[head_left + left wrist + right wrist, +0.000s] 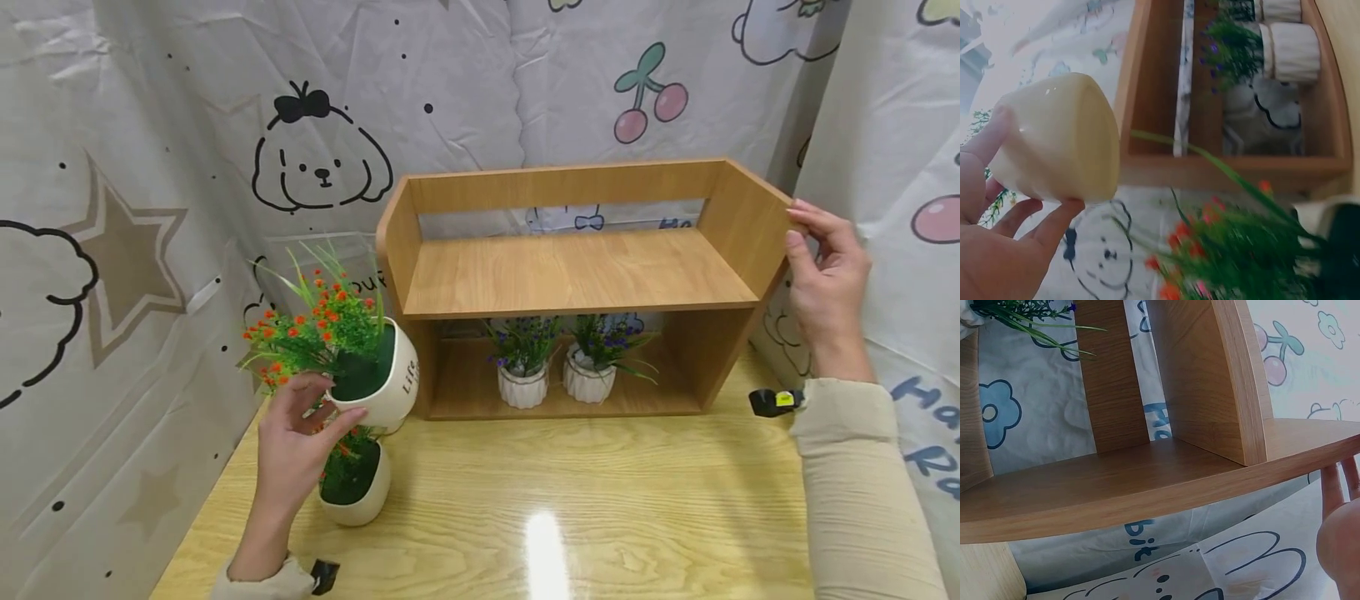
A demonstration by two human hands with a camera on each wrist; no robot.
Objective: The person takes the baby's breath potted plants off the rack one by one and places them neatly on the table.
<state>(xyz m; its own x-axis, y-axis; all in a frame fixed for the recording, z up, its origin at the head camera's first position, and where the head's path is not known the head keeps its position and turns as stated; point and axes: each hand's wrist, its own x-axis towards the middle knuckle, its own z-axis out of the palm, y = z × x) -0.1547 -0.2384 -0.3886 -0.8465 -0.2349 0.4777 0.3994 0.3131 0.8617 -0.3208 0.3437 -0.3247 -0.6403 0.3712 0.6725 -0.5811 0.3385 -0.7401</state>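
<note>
My left hand [296, 442] grips a cream pot [1054, 134] by its rim; the pot holds an artificial plant [322, 321] with orange-red flowers. It is held tilted in the air, close to the left side of a wooden shelf [562, 267]. A similar potted plant [356, 487] with orange-red flowers stands on the table just below. My right hand [828, 283] touches the upper edge of the shelf's right side panel, fingers bent. Two small white pots [522, 387] with purple-flowered plants stand on the shelf's lower level.
The light wood table [600, 500] carries the shelf near its back. Printed white cloth [465, 100] hangs behind and on both sides. The shelf's upper board [562, 267] has a back rail and raised side panels.
</note>
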